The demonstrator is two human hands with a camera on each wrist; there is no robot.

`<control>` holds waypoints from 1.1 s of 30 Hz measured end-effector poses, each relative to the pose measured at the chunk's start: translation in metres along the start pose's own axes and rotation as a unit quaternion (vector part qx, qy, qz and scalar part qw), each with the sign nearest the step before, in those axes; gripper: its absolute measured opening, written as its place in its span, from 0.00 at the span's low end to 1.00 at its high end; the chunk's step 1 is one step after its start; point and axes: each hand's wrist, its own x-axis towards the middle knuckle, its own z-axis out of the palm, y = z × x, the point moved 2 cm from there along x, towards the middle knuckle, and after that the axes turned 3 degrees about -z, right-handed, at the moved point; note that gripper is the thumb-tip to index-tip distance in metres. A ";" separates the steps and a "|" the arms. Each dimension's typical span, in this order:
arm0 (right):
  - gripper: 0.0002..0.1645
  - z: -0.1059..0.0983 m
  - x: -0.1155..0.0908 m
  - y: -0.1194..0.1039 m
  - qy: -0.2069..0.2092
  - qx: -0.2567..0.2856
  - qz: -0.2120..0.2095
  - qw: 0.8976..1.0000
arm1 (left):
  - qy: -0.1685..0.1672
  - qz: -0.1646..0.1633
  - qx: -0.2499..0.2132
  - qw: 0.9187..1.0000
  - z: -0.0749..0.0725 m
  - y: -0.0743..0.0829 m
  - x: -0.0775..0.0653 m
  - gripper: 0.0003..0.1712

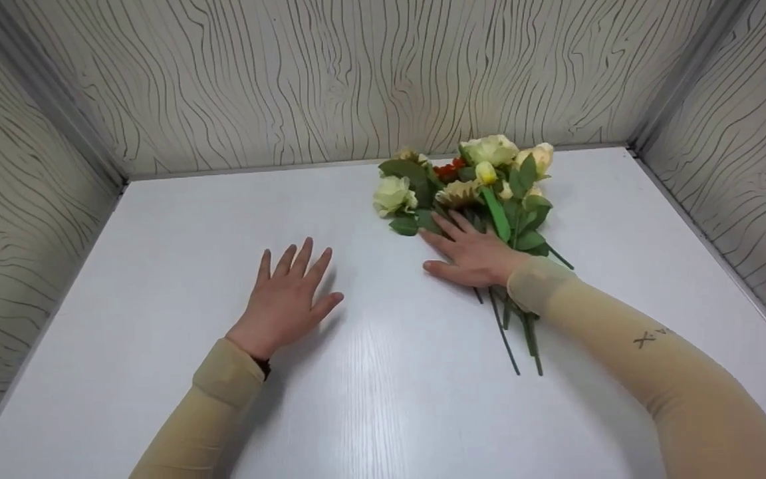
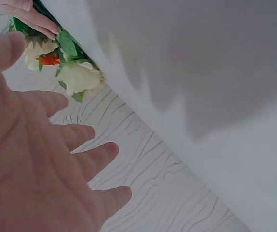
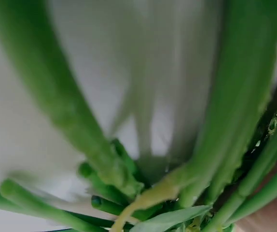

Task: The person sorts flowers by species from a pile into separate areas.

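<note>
A bunch of flowers (image 1: 489,153) with cream, pale green, yellow and red blooms lies on the white table (image 1: 370,399), stems toward the front. Across its stems (image 1: 512,339) rests my right hand (image 1: 469,253), palm down with fingers straight and spread. In the right wrist view green stems (image 3: 71,111) fill the picture close up, with a bit of my palm at the lower right. My left hand (image 1: 283,299) hovers over the table to the left of the flowers, fingers spread and holding nothing. Its palm faces the camera in the left wrist view, the blooms (image 2: 78,77) beyond it.
A wall (image 1: 276,80) with a wood-grain line pattern stands along the table's back edge, close behind the blooms. Similar panels (image 1: 4,199) flank the table on both sides, joined by grey corner posts (image 1: 679,73).
</note>
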 end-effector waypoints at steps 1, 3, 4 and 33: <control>0.48 0.000 -0.005 0.009 0.001 0.000 0.008 1.000 | 0.001 0.003 0.001 1.000 0.001 0.002 0.003 0.44; 0.49 -0.001 -0.016 0.026 0.005 0.000 0.021 1.000 | 0.002 0.008 0.001 1.000 0.002 0.005 0.009 0.44; 0.49 -0.002 -0.021 0.035 0.008 -0.002 0.026 1.000 | 0.003 0.009 0.001 1.000 0.002 0.006 0.012 0.44; 0.50 -0.015 -0.093 0.131 0.037 -0.064 0.063 0.995 | -0.021 0.054 -0.015 0.998 0.016 0.079 0.064 0.46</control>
